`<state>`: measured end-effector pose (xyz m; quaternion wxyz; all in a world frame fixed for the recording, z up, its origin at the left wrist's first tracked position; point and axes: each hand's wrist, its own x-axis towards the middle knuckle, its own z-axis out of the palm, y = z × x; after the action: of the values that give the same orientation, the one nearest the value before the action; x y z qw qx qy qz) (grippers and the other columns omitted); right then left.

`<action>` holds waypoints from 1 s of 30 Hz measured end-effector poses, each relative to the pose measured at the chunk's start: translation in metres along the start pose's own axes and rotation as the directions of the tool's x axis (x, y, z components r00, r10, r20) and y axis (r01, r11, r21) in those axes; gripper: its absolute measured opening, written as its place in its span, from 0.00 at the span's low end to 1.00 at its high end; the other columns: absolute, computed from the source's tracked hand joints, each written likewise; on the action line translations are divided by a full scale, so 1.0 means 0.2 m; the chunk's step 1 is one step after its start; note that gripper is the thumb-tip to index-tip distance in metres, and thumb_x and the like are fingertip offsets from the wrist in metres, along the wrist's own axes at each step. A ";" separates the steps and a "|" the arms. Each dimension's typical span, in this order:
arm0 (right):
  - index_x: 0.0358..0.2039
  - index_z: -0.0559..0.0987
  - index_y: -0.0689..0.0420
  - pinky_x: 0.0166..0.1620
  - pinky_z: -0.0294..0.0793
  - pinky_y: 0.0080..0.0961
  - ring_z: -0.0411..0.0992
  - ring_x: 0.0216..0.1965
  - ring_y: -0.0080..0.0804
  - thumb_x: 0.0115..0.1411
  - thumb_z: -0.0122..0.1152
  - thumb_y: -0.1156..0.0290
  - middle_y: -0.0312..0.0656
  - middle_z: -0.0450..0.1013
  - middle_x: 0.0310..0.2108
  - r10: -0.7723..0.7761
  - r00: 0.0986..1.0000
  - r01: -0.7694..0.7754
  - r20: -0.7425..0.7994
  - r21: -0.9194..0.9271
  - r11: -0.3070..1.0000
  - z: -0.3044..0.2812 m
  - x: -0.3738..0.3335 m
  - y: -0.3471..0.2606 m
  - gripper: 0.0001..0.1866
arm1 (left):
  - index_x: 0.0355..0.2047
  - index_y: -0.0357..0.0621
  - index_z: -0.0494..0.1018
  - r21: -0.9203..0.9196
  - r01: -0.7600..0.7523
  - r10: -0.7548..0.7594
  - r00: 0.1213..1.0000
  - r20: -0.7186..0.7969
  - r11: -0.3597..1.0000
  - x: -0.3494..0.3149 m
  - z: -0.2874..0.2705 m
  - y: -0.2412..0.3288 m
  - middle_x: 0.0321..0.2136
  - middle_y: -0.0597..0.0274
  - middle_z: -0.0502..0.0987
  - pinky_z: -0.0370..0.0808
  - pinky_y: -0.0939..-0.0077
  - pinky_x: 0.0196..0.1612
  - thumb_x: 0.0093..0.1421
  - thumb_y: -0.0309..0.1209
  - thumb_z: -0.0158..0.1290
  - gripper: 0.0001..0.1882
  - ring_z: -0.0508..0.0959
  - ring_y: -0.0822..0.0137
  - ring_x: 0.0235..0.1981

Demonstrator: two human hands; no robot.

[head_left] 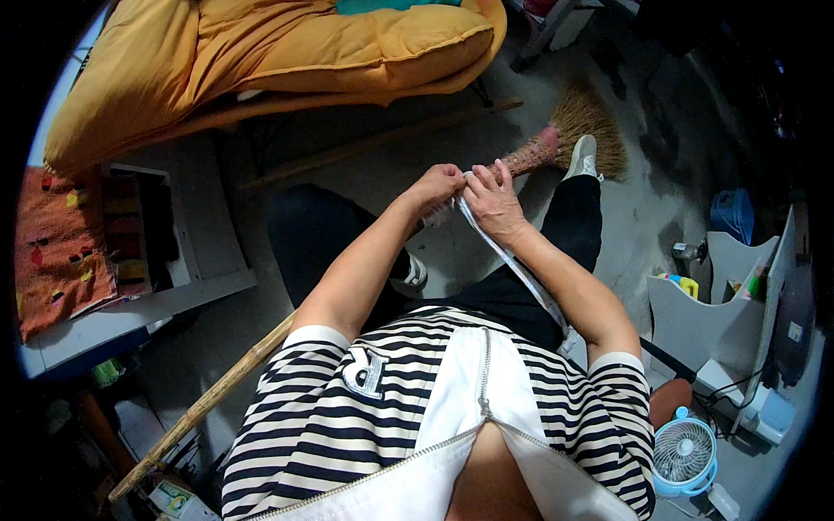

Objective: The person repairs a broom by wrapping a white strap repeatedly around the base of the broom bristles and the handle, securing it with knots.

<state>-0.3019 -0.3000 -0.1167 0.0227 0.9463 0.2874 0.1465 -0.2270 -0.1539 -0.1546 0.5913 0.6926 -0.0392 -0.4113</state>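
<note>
- Both forearms come up from the lower edge and meet in the middle of the view, above the person's lap, elbows bent and spread wide.
- The left hand [437, 185] is curled into a loose fist, knuckles up, fingers closed around the broom [556, 139] where its handle meets the bound pinkish neck.
- The right hand [495, 204] lies just beside the left one, touching it, back of the hand toward the camera, fingers bent down over the same part of the handle and pinching the white strap [512, 265].
- The strap starts at the fingers of both hands and runs down along the inside of the right forearm toward the right elbow; its far end goes out of sight by the sleeve.
- How tightly the strap is wound on the handle cannot be told, as the fingers cover that spot.
- The broom lies slanted across the lap: its straw head fans out on the grey floor [643, 217] up and to the right, next to a foot in a white shoe [583, 156], while the long bamboo handle [204, 404] runs down to the lower left, passing under the left arm.
- The person sits in dark trousers and a black-and-white striped shirt [347, 417].
- An orange quilt [261, 52] lies on a bed ahead, and a small blue fan [685, 453] stands on the floor at the lower right.
</note>
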 end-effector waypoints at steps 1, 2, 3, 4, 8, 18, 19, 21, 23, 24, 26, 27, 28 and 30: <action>0.33 0.73 0.57 0.56 0.48 0.46 0.58 0.51 0.34 0.48 0.48 0.68 0.38 0.65 0.40 -0.006 1.000 0.007 0.030 -0.024 1.000 0.00 0.00 0.00 0.12 | 0.21 0.47 0.67 0.005 -0.033 0.033 0.999 -0.016 0.999 0.01 0.00 -0.02 0.18 0.71 0.67 0.61 0.82 0.21 0.53 0.32 0.49 0.06 0.64 0.78 0.19; 0.33 0.73 0.57 0.56 0.48 0.47 0.59 0.51 0.34 0.48 0.49 0.68 0.38 0.66 0.40 -0.028 1.000 0.028 0.012 -0.004 1.000 -0.01 0.01 0.01 0.12 | 0.22 0.47 0.67 -0.033 -0.059 0.059 0.998 0.001 0.998 0.01 0.00 -0.03 0.18 0.71 0.67 0.61 0.82 0.21 0.54 0.32 0.49 0.06 0.64 0.78 0.19; 0.33 0.73 0.57 0.56 0.49 0.47 0.59 0.50 0.34 0.47 0.49 0.69 0.38 0.66 0.40 -0.050 0.999 0.050 -0.007 0.017 0.999 -0.02 0.00 0.02 0.12 | 0.22 0.47 0.67 -0.070 -0.084 0.085 0.996 0.015 0.994 0.01 -0.01 -0.06 0.19 0.72 0.67 0.61 0.82 0.21 0.54 0.32 0.49 0.06 0.64 0.78 0.20; 0.33 0.73 0.56 0.56 0.49 0.47 0.60 0.50 0.34 0.47 0.50 0.69 0.38 0.66 0.39 -0.072 0.997 0.072 -0.027 0.037 0.997 -0.03 0.00 0.02 0.12 | 0.22 0.47 0.67 -0.108 -0.109 0.113 0.993 0.029 0.988 0.02 -0.02 -0.08 0.19 0.72 0.67 0.61 0.82 0.21 0.54 0.32 0.49 0.06 0.64 0.78 0.20; 0.35 0.72 0.56 0.55 0.50 0.46 0.62 0.49 0.37 0.47 0.53 0.70 0.39 0.68 0.39 0.055 0.996 -0.035 -0.071 0.254 0.966 -0.01 0.00 0.02 0.13 | 0.24 0.45 0.68 -0.006 -0.077 0.077 0.997 -0.015 0.997 -0.01 0.00 -0.03 0.20 0.72 0.67 0.62 0.82 0.22 0.55 0.32 0.49 0.06 0.64 0.78 0.21; 0.29 0.75 0.53 0.50 0.56 0.48 0.67 0.41 0.40 0.53 0.50 0.66 0.42 0.72 0.30 0.322 0.944 -0.238 -0.078 0.515 0.824 0.03 0.06 0.02 0.08 | 0.29 0.43 0.68 -0.013 -0.234 0.235 0.971 0.053 0.972 0.00 -0.02 -0.08 0.23 0.72 0.68 0.64 0.84 0.27 0.57 0.33 0.50 0.07 0.65 0.79 0.25; 0.23 0.76 0.57 0.46 0.60 0.41 0.68 0.36 0.41 0.54 0.50 0.66 0.43 0.72 0.26 0.503 0.862 -0.337 -0.065 0.669 0.662 0.04 0.08 0.02 0.10 | 0.29 0.42 0.68 -0.035 -0.255 0.257 0.964 0.061 0.966 0.00 -0.01 -0.09 0.23 0.72 0.68 0.64 0.84 0.27 0.57 0.33 0.49 0.07 0.65 0.80 0.25; 0.21 0.76 0.58 0.41 0.63 0.38 0.68 0.33 0.43 0.54 0.51 0.65 0.44 0.71 0.24 0.602 0.798 -0.419 -0.024 0.696 0.583 0.05 0.09 0.00 0.12 | 0.30 0.42 0.68 0.029 -0.266 0.264 0.963 0.053 0.963 -0.01 -0.01 -0.07 0.23 0.73 0.68 0.64 0.84 0.27 0.57 0.33 0.49 0.08 0.65 0.80 0.25; 0.19 0.75 0.61 0.33 0.66 0.31 0.69 0.26 0.39 0.56 0.50 0.64 0.43 0.71 0.18 0.687 0.727 -0.483 0.016 0.722 0.495 0.03 0.10 0.00 0.16 | 0.30 0.41 0.68 0.073 -0.268 0.266 0.963 0.046 0.960 -0.01 0.00 -0.06 0.22 0.72 0.68 0.64 0.84 0.27 0.57 0.33 0.49 0.08 0.65 0.79 0.24; 0.18 0.75 0.62 0.31 0.66 0.29 0.69 0.25 0.36 0.56 0.50 0.64 0.42 0.71 0.18 0.758 0.634 -0.526 0.155 0.804 0.276 0.06 0.10 0.00 0.16 | 0.30 0.41 0.68 0.046 -0.256 0.254 0.966 0.055 0.966 -0.01 0.00 -0.05 0.22 0.72 0.68 0.64 0.84 0.27 0.57 0.33 0.49 0.08 0.66 0.79 0.24; 0.17 0.74 0.63 0.29 0.66 0.25 0.69 0.22 0.29 0.57 0.50 0.64 0.40 0.70 0.17 0.774 0.440 -0.517 0.455 0.833 -0.195 0.13 0.10 0.01 0.18 | 0.29 0.40 0.68 -0.011 -0.227 0.228 0.971 0.071 0.974 -0.01 0.01 -0.04 0.22 0.71 0.69 0.65 0.84 0.27 0.57 0.32 0.49 0.07 0.66 0.78 0.23; 0.16 0.74 0.62 0.28 0.65 0.21 0.67 0.21 0.22 0.58 0.49 0.63 0.37 0.70 0.17 0.766 0.376 -0.415 0.521 0.834 -0.364 0.14 0.10 0.01 0.18 | 0.29 0.40 0.68 -0.018 -0.219 0.220 0.974 0.056 0.975 -0.01 0.02 -0.04 0.22 0.71 0.69 0.65 0.84 0.27 0.56 0.31 0.49 0.07 0.67 0.78 0.23; 0.20 0.73 0.61 0.29 0.64 0.21 0.67 0.22 0.22 0.58 0.50 0.64 0.36 0.70 0.19 0.783 0.280 -0.262 0.555 0.829 -0.494 0.14 0.08 0.03 0.15 | 0.29 0.40 0.68 -0.027 -0.211 0.212 0.976 0.042 0.977 -0.01 0.03 -0.03 0.22 0.70 0.69 0.66 0.83 0.27 0.56 0.30 0.49 0.06 0.67 0.78 0.23; 0.24 0.73 0.60 0.29 0.64 0.20 0.66 0.25 0.21 0.57 0.51 0.64 0.35 0.69 0.20 0.891 0.199 -0.209 0.408 0.906 -0.368 0.18 0.03 0.11 0.12 | 0.29 0.40 0.68 -0.019 -0.200 0.200 0.980 -0.008 0.980 -0.01 0.03 -0.04 0.22 0.69 0.70 0.66 0.83 0.27 0.55 0.29 0.49 0.06 0.68 0.77 0.24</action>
<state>-0.2752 -0.3147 -0.1471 -0.7238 0.5947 -0.3012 0.1782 -0.2356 -0.1561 -0.1605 0.6367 0.6805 -0.1024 -0.3480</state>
